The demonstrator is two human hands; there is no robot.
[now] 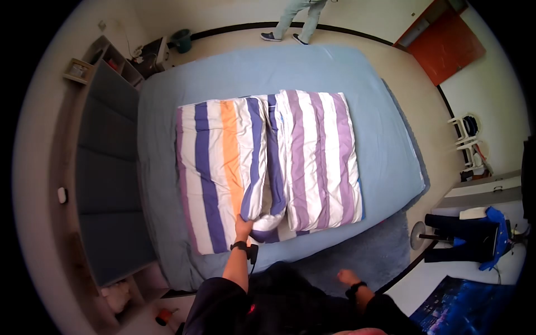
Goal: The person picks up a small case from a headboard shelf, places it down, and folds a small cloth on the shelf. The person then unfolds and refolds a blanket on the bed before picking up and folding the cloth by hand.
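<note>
A striped quilt point(223, 162) in white, blue, orange and purple lies folded on a bed with a light blue sheet point(385, 162). Its left and right parts are folded toward each other, with a gap between them. My left hand point(243, 228) grips the near edge of the quilt's left part, beside the orange stripe. Away from the quilt, my right hand point(348, 277) hangs over the grey-blue rug point(363, 254) with its fingers curled in and nothing visible in them. Both wrists wear dark bands.
A dark padded headboard point(109, 173) borders the bed on the left. Beyond the far side stand a person's legs point(298, 19) and a green bin point(181, 41). Clothes point(474, 240) hang at the right, near white chairs point(466, 139).
</note>
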